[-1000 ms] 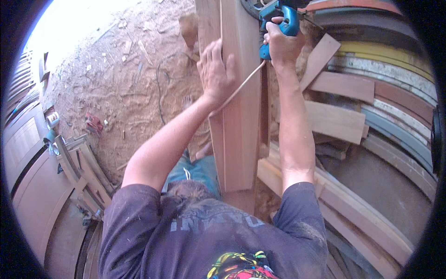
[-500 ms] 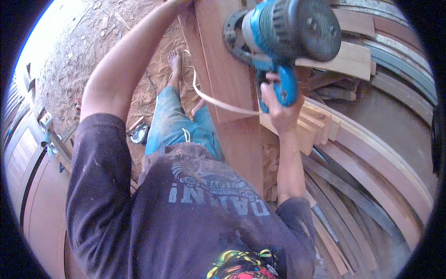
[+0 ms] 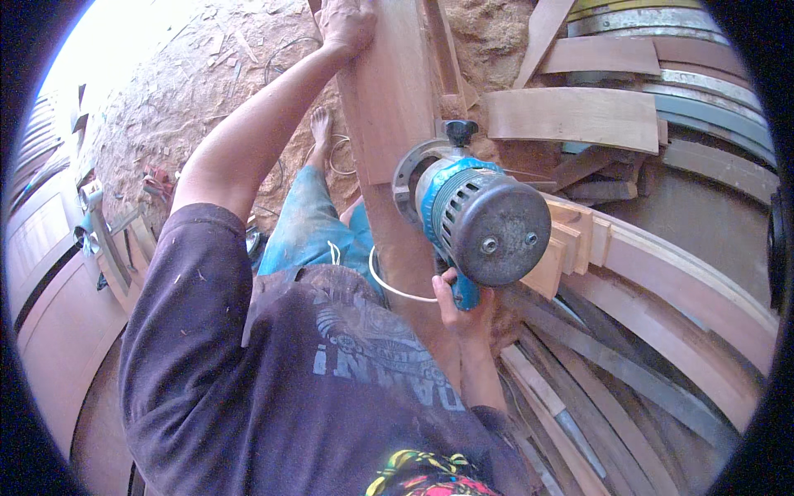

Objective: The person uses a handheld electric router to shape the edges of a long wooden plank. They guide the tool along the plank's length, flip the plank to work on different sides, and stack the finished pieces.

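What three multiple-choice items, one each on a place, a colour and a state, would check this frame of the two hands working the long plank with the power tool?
1. Where does the left hand rest?
A. on the far end of the plank
B. on the sawdust floor
C. on the tool's cord

2. What colour is the body of the power tool?
A. red
B. blue
C. yellow

3. How does the right hand stand?
A. open and flat on the plank
B. hanging free
C. shut on the tool's handle

Answers: 1 A, the palm lies on the wood near the picture's top. 2 B, blue housing with a grey round end cap. 3 C, the fingers wrap the blue handle below the motor.
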### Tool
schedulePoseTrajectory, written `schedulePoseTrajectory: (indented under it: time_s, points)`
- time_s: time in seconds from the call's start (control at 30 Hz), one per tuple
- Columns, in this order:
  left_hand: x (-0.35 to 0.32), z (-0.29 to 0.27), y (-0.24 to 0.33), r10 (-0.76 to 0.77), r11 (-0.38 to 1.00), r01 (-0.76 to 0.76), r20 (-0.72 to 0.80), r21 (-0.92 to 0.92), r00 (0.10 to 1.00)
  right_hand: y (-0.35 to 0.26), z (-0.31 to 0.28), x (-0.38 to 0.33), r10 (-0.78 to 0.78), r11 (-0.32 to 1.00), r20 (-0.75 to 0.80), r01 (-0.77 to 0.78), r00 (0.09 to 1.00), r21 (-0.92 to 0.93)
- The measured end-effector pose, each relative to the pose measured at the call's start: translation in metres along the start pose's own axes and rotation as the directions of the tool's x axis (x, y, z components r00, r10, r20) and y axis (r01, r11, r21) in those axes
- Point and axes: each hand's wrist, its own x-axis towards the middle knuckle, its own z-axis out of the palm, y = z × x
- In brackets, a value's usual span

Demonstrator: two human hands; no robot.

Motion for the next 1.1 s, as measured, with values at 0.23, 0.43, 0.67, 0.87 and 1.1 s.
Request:
schedulePoseTrajectory:
  time_s: [0.23,0.43,0.67,0.87,1.1]
  points:
    - [0.002,0.006,-0.005,0.006,1.0,-0.007,-0.004,-0.024,1.0,0.005,0.008,0.016,-0.224,0.972,-0.087,0.229,0.971,0.046]
    - [0.005,0.009,-0.011,0.007,0.999,-0.007,-0.009,-0.039,1.0,-0.025,0.011,0.039,-0.131,0.984,-0.076,0.139,0.988,0.109]
    - [0.002,0.005,-0.006,0.01,1.0,-0.009,-0.048,0.024,0.999,-0.019,0.015,0.06,-0.322,0.946,-0.07,0.317,0.944,-0.073]
    - [-0.002,0.001,-0.007,-0.014,1.0,0.014,-0.02,0.009,1.0,-0.049,0.025,0.093,-0.267,0.96,-0.075,0.272,0.961,0.06]
    - [-0.008,0.0,-0.003,-0.033,0.999,0.033,0.01,0.02,0.999,-0.089,0.033,0.145,-0.217,0.968,-0.04,0.221,0.975,0.119]
